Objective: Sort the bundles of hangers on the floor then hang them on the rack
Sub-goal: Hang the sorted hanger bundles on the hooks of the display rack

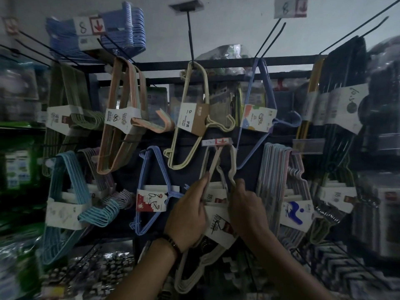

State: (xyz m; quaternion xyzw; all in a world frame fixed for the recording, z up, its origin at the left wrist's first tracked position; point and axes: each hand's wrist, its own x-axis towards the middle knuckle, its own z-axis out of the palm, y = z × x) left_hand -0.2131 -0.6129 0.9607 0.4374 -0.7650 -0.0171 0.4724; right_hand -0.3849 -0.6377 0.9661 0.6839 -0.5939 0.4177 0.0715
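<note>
Left hand (pixel 188 213) fingers are pinched on the left edge of the pale hanger bundle (pixel 218 228), right hand (pixel 249 208) curled round its right wire. Bundle's top is right at the tagged peg (pixel 217 141), squeezed between the blue bundle (pixel 151 201) and pastel bundle (pixel 275 169), barely any sideways room.

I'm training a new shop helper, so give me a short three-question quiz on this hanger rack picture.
1. True or false: both the left hand and the right hand hold the pale hanger bundle.
2. The bundle with the red-and-white label, left of the hands, is: A blue, B black, C orange?
3. What number is written on the top-left tag beside the red arrow?
Key: 1 true; 2 A; 3 8.
</note>
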